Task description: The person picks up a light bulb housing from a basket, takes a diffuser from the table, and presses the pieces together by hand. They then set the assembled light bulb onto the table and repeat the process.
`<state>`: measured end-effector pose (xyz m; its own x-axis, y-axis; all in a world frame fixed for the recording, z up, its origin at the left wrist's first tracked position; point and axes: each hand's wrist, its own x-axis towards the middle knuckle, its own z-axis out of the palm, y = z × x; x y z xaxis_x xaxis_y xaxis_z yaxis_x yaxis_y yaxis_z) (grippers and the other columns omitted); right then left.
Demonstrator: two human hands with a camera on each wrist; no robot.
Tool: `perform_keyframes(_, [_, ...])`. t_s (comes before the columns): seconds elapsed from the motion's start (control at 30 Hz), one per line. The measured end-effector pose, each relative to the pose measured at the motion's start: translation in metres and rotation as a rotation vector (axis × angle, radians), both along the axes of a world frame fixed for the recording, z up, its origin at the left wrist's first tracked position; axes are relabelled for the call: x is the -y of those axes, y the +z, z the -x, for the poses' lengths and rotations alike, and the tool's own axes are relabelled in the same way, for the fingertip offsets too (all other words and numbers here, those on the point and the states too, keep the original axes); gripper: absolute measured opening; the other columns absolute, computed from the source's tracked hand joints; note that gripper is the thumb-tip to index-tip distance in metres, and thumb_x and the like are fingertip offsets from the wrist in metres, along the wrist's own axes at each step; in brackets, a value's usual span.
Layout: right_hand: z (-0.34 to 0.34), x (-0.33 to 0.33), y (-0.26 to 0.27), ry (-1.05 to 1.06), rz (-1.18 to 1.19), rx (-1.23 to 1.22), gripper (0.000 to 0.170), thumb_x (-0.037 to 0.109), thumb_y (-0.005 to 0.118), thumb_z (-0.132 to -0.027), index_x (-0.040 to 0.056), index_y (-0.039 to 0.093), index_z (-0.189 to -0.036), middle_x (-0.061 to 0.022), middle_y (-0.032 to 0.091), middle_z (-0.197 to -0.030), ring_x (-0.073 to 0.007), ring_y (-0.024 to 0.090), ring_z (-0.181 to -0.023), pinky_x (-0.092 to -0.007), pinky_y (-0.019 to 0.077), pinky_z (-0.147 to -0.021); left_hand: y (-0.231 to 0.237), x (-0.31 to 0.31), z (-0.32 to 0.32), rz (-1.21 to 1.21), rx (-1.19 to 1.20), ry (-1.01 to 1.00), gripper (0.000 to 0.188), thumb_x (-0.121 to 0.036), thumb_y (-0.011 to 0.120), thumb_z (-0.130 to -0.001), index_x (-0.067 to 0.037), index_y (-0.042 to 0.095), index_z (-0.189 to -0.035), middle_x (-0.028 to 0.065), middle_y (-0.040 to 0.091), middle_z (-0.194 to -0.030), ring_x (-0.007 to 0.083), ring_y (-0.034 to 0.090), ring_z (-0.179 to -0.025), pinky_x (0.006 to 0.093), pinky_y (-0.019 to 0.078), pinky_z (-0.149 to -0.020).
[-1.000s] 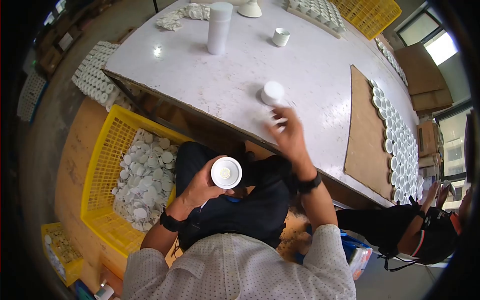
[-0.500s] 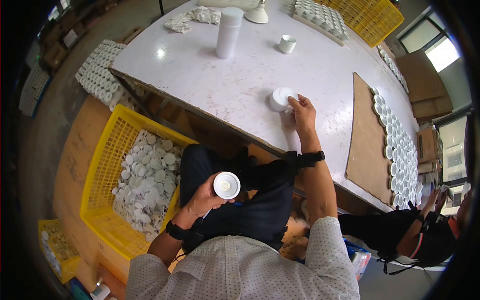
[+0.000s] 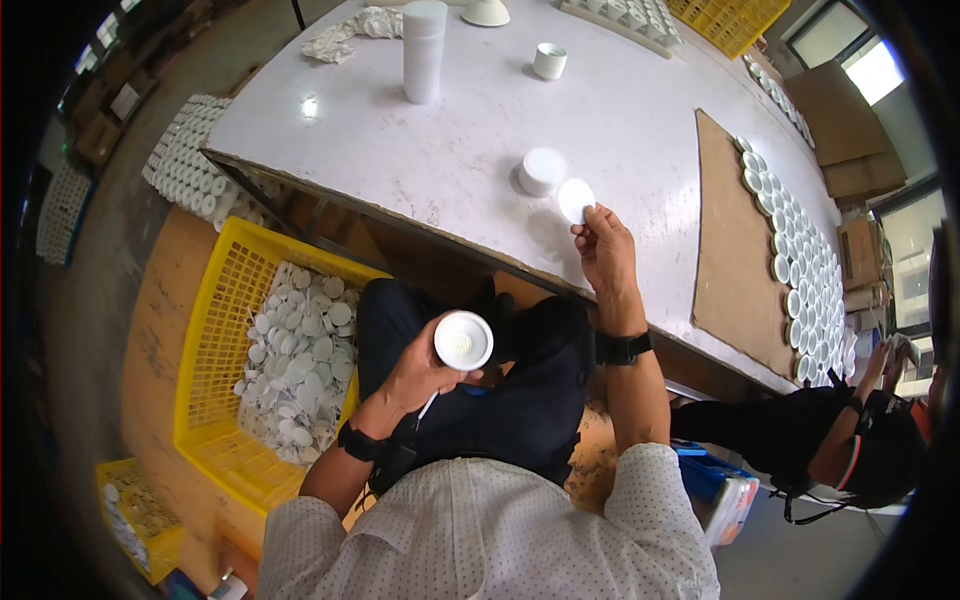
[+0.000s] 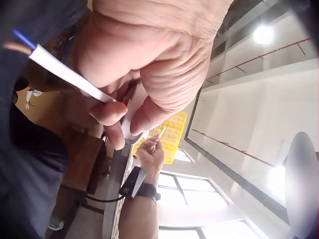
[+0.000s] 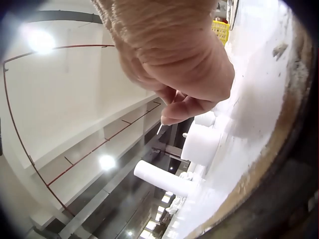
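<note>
In the head view my left hand grips a round white lamp housing, its open face up with a yellowish dotted disc inside. A white cable with blue and brown wire ends comes out by my left fingers in the left wrist view. Over the table my right hand pinches a thin white disc by its edge. Just left of that disc, a short stack of white discs stands on the table. In the right wrist view, the pinched disc shows edge-on at the fingertips.
A tall white cylinder and a small white cup stand farther back. Rows of white rings lie on brown cardboard at the right. A yellow crate of white parts is at the left; another person is at the right.
My right hand has reached the disc stack and drawn one disc off it, slightly right and toward me. My left hand still grips the housing.
</note>
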<state>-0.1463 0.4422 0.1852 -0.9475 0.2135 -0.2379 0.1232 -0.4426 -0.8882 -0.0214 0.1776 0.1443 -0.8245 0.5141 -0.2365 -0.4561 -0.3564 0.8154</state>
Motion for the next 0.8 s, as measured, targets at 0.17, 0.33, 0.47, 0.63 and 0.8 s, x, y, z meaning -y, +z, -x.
perform_keyframes(0.17, [-0.044,0.012,-0.001,-0.006,-0.399,-0.046,0.028,0.008,0.058,-0.081,-0.0034,0.058,-0.106,-0.0052,0.063,-0.082,-0.0113,0.056,-0.063,-0.0258,0.0447,-0.054,0.019,-0.019,0.02,-0.01,-0.049,0.024,0.068,0.006,0.057,-0.075,-0.007,0.026,-0.134,0.0107,0.054,-0.102,0.0165,0.063,-0.081,0.0183,0.0406,-0.046])
perform_keyframes(0.33, [-0.096,0.031,-0.009,0.018,-1.272,-0.637,0.024,-0.005,0.061,-0.073,0.0024,0.064,-0.096,-0.0113,0.064,-0.085,-0.0216,0.062,-0.073,-0.0285,0.0496,-0.065,0.014,-0.033,0.031,-0.098,-0.058,0.031,0.065,-0.001,0.063,-0.077,-0.006,0.028,-0.131,0.0112,0.052,-0.108,0.02,0.062,-0.086,0.0183,0.0413,-0.048])
perform_keyframes(0.47, [-0.107,0.041,-0.013,0.105,-1.462,-0.937,0.033,-0.004,0.064,-0.062,0.0043,0.064,-0.094,-0.0084,0.063,-0.097,-0.0248,0.061,-0.085,-0.0317,0.0511,-0.072,0.017,-0.044,0.029,-0.127,0.017,0.037,0.061,-0.005,0.062,-0.08,-0.006,0.028,-0.131,0.0097,0.051,-0.109,0.0149,0.06,-0.084,0.0177,0.0418,-0.05])
perform_keyframes(0.63, [-0.111,0.048,-0.016,0.165,-1.535,-0.984,0.042,-0.003,0.062,-0.058,0.0046,0.064,-0.099,-0.0086,0.062,-0.104,-0.0264,0.058,-0.095,-0.0328,0.0492,-0.08,0.011,-0.047,0.027,-0.062,-0.051,0.107,0.056,-0.012,0.06,-0.084,-0.005,0.031,-0.131,0.0057,0.053,-0.104,0.005,0.051,-0.07,0.0154,0.0397,-0.047])
perform_keyframes(0.8, [-0.113,0.053,-0.017,0.157,-1.554,-0.957,0.047,-0.004,0.06,-0.055,0.0041,0.063,-0.101,-0.0091,0.06,-0.107,-0.0286,0.057,-0.097,-0.0347,0.0489,-0.08,0.009,-0.043,0.025,0.016,-0.059,0.115,0.051,-0.012,0.057,-0.086,-0.005,0.032,-0.13,0.0055,0.053,-0.104,0.0049,0.05,-0.071,0.0159,0.0389,-0.048])
